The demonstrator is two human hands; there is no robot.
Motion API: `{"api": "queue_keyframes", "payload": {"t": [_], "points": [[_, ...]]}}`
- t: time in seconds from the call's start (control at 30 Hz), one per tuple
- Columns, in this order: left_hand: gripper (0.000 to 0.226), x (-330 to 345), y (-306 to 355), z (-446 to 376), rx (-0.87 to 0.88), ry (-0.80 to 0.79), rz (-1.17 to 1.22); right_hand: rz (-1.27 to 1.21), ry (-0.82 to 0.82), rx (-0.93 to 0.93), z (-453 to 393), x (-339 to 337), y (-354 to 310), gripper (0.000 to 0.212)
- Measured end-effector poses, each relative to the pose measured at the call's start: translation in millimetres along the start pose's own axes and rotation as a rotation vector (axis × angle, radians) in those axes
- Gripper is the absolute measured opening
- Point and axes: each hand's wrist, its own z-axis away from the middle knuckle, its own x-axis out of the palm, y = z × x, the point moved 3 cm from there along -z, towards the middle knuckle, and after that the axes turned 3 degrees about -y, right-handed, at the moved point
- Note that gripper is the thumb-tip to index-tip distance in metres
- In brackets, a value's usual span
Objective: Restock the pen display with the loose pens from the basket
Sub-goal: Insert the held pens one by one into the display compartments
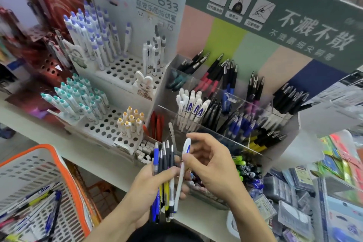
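Stationery shelving, white (94,151), is seen from above with pen stands ranged along it. Left hand (149,188): fingers curled round a bundle of pens (165,165), blue, black, yellow and white barrels held upright, tips down. Right hand (208,161): one white pen with a blue mark (183,165) is pinched between thumb and fingertips, its cap end up, touching the right side of the bundle. Just behind the hands a clear acrylic pen display (225,133) is set, divided into compartments; matching white pens with blue marks (191,107) are stood in its front left compartment, with black, blue, red and purple pens in the others. Left of it a white perforated stand (110,125) is stocked with teal-capped, purple-capped and yellow-capped pens. At lower left an orange-rimmed basket (64,165) is placed, loose pens (39,200) lying in its bottom. Packaged goods (294,192) are heaped at lower right.
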Motion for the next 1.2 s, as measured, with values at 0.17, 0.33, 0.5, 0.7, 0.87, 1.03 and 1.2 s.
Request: {"api": "queue_keyframes", "payload": {"t": [0.17,0.33,0.5,0.7,0.87,1.03,1.2], "points": [[0.021,-13,3,-7,0.053,0.202,0.079,0.052,0.345,-0.338,0,-12,-26,0.037],[0.032,-23,9,-5,0.058,0.205,0.099,0.286,0.524,-0.641,-13,-3,-23,0.043],[0.039,-21,10,0,0.018,0.121,0.125,0.428,0.358,-0.551,-32,27,-1,0.033],[0.024,-20,15,5,0.048,0.102,0.115,0.554,0.211,-0.403,-47,44,19,0.024],[0.032,-21,15,3,0.061,0.097,0.082,0.564,0.153,-0.309,-52,46,22,0.03],[0.017,-15,13,-3,0.069,0.048,0.074,0.291,0.004,-0.08,-35,39,12,0.038],[0.024,-9,12,-8,0.086,-0.003,0.003,-0.028,0.109,-0.03,-3,18,10,0.016]]}}
